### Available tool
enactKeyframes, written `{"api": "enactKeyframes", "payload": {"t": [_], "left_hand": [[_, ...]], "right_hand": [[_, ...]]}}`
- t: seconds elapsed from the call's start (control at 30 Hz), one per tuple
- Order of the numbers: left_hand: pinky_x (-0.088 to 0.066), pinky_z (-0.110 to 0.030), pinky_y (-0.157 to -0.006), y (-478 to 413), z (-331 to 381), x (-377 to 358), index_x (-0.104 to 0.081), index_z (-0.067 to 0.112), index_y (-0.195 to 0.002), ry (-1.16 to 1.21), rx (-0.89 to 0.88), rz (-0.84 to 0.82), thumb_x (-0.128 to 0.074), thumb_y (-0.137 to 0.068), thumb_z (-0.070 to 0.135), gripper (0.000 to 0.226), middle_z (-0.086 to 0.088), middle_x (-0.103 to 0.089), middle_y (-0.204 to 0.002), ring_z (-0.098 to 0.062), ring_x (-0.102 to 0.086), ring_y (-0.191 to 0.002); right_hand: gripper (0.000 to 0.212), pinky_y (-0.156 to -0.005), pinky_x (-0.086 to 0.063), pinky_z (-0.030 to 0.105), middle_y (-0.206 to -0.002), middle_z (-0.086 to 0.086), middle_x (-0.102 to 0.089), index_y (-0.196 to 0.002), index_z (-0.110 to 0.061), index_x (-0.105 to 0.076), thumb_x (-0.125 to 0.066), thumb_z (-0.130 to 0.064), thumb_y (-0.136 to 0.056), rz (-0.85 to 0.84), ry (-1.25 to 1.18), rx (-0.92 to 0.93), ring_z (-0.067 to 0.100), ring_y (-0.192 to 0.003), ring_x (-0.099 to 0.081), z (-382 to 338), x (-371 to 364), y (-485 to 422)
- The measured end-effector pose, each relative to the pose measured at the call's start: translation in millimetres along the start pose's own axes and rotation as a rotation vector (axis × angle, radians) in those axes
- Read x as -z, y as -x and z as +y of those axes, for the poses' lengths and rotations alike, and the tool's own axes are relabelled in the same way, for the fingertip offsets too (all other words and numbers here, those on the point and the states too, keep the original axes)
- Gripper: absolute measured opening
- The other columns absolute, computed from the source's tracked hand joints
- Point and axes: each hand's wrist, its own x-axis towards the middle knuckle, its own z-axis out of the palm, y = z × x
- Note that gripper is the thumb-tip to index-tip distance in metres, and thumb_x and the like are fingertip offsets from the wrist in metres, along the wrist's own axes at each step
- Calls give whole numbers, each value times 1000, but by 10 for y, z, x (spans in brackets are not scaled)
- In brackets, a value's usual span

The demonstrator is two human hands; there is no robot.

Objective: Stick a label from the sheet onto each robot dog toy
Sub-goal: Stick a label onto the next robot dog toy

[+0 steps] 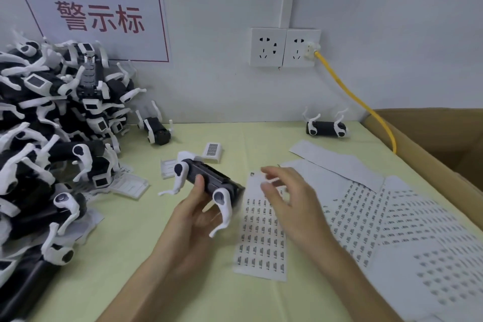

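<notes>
The pale yellow-green desk point(125, 256) extends from the near edge to a light grey wall. On its near right lie white label sheets printed with rows of small dark labels point(261, 238), several overlapping, the nearest flat between the two hands. The right hand point(287, 198) hovers above this sheet's top edge, fingers loosely curled and motion-blurred; whether it pinches a label cannot be determined. The left hand point(193, 212) grips a black robot dog toy with white legs point(209, 180), thumb on top of the body, holding it tilted above the desk just left of the sheet. At left is a large heap of black-and-white robot dog toys point(52, 138). At far right stands an open brown cardboard box point(431, 138). Farther back, one toy lies on its back point(326, 128). The wall carries twin white sockets point(285, 47), a yellow cable point(352, 97) and a red-lettered white sign point(99, 13).
</notes>
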Motion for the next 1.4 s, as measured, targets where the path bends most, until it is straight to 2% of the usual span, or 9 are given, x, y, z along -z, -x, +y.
{"api": "enactKeyframes", "payload": {"t": [0.13, 0.3, 0.4, 0.5, 0.77, 0.87, 1.0, 1.2, 1.4], "left_hand": [[-51, -25, -77, -12, 49, 82, -75, 15, -94, -4, -10, 113, -57, -91, 58, 46, -2, -59, -86, -14, -63, -80], [-34, -32, -64, -59, 70, 125, -60, 17, -71, 6, 46, 143, -51, -92, 61, 50, -1, -46, -67, -14, -48, -58], [-33, -35, -71, -70, 82, 128, -67, 18, -54, 22, -25, 161, -47, -93, 55, 57, 2, -57, -59, -12, -57, -55], [-41, -33, -75, -102, 91, 144, -76, 18, -59, 39, -115, 167, -46, -93, 47, 54, 4, -65, -65, -9, -61, -59], [-45, -36, -97, -21, 219, 129, -69, 5, -125, -49, -174, 236, -52, -93, 49, 57, -5, -73, -125, -19, -69, -103], [-44, -41, -93, 49, 183, 36, -78, 15, -118, -172, -124, 172, -53, -94, 59, 56, -9, -74, -126, -21, -71, -108], [-55, -36, -89, 119, 100, -79, -78, 15, -117, -188, -72, 58, -63, -84, 68, 64, -14, -72, -127, -27, -70, -117], [-59, -38, -91, 121, 58, -98, -52, 10, -145, -234, -52, -136, -75, -86, 22, 65, -22, -67, -133, -37, -67, -121], [-60, -31, -70, 102, -78, -67, -61, 9, -131, -271, -74, 14, -73, -72, 2, 61, -21, -76, -112, -32, -76, -97]], "right_hand": [[63, -117, -19, 43, -150, -4, -39, -146, -27, -43, -42, -66, -97, -164, 675, -212, 18, -140, -32, 255, 32, -17], [58, -122, 0, 40, -158, -8, -29, -152, -36, -38, -50, -56, -99, -224, 562, -165, 13, -150, -17, 278, -50, -6], [48, -120, -23, 33, -135, -17, -51, -139, -47, -47, -65, -35, -96, -195, 300, -126, 5, -130, -48, 183, -67, 17], [62, -80, -60, 23, -109, -16, -65, -127, -59, -48, -70, -12, -93, -106, -103, -162, -6, -91, -68, 41, -19, 30], [64, -82, -60, 38, -108, -1, -76, -135, -45, -54, -55, 6, -96, -295, -463, -16, 22, -91, -74, -217, 331, 66], [60, -79, -56, 48, -103, 7, -74, -129, -47, -60, -56, -5, -87, -413, -437, 16, 37, -89, -68, -267, 347, 78], [66, -93, -54, 34, -128, -22, -66, -134, -51, -57, -50, -1, -92, -466, -250, 83, 11, -109, -67, -238, 295, 110], [73, -61, -36, 9, -105, -13, -67, -141, -56, -37, -49, 0, -94, -302, 127, 188, -3, -59, -50, -134, 249, 93], [47, -97, -33, 22, -107, -22, -55, -116, -33, -55, -68, -4, -82, 99, 204, 299, 0, -106, -49, -152, 126, 99]]}}
